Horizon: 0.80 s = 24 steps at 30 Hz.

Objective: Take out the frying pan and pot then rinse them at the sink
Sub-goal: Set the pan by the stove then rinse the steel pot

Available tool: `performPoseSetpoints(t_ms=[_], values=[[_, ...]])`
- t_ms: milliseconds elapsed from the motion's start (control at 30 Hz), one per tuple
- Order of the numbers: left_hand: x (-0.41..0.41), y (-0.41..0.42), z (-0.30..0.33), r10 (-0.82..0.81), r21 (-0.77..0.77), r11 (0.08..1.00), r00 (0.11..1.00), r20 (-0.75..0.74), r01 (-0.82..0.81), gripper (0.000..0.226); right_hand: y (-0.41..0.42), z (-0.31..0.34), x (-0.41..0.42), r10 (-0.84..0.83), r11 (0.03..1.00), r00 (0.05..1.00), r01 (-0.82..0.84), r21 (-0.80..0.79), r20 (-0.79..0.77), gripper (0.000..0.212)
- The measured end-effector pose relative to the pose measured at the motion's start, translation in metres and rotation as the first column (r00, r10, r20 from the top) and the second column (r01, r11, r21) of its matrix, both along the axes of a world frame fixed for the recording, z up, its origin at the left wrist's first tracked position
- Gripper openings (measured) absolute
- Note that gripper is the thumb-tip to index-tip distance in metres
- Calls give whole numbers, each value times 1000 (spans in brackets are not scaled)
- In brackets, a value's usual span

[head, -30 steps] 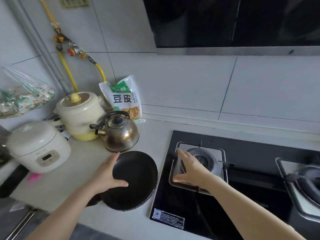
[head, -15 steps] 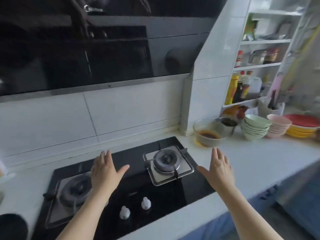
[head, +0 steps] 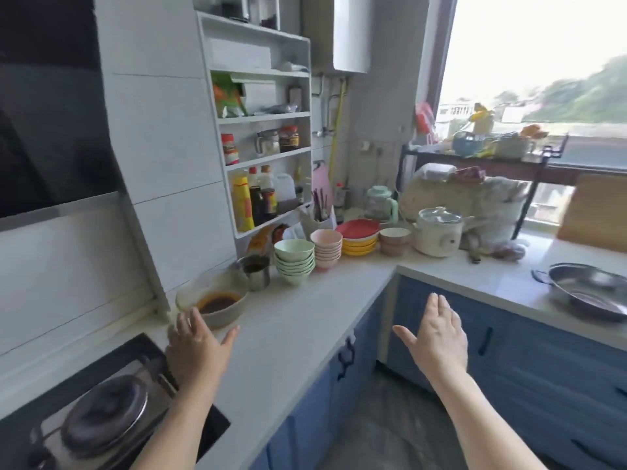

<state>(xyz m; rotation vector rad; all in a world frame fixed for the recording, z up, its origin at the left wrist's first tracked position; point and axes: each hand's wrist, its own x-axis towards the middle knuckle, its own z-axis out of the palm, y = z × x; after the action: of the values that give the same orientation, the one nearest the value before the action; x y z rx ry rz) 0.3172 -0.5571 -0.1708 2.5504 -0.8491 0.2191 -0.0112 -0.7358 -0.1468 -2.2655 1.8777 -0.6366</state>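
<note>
My left hand (head: 195, 347) hovers open over the counter edge beside the stove, fingers spread, holding nothing. My right hand (head: 437, 337) is raised open in front of the blue cabinets (head: 543, 368), also empty. A steel two-handled pot (head: 587, 295) rests on the white counter at the far right. The black frying pan is out of view. No sink shows in this view.
A gas stove (head: 101, 412) sits at lower left. A bowl of dark sauce (head: 217, 301), a steel cup (head: 256, 271), stacked bowls (head: 294, 261), plates (head: 360, 237) and a white cooker (head: 439, 232) crowd the corner counter. Shelves (head: 268, 154) hold bottles.
The view has swung right from the left counter and stove to the corner. My left hand let go of the frying pan, which has left the view. Both hands are now raised and empty.
</note>
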Motion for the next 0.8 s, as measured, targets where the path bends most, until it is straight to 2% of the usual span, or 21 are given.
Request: performPoseSetpoints(t_ms=[233, 333, 567, 800], values=[[-65, -185, 4, -250, -68, 966, 968, 30, 251, 95, -94, 0, -94, -236, 972, 972, 236, -7, -14, 98], [-99, -262, 9, -323, -38, 945, 946, 42, 324, 97, -136, -1, -130, -334, 943, 943, 333, -10, -9, 98], [-193, -429, 21, -562, -2, 826, 825, 61, 563, 100, -210, -1, -223, -547, 837, 837, 547, 1, -9, 99], [-328, -542, 13, -716, 56, 697, 698, 12, 715, 100, -263, -10, -329, -684, 728, 729, 685, 36, -31, 100]])
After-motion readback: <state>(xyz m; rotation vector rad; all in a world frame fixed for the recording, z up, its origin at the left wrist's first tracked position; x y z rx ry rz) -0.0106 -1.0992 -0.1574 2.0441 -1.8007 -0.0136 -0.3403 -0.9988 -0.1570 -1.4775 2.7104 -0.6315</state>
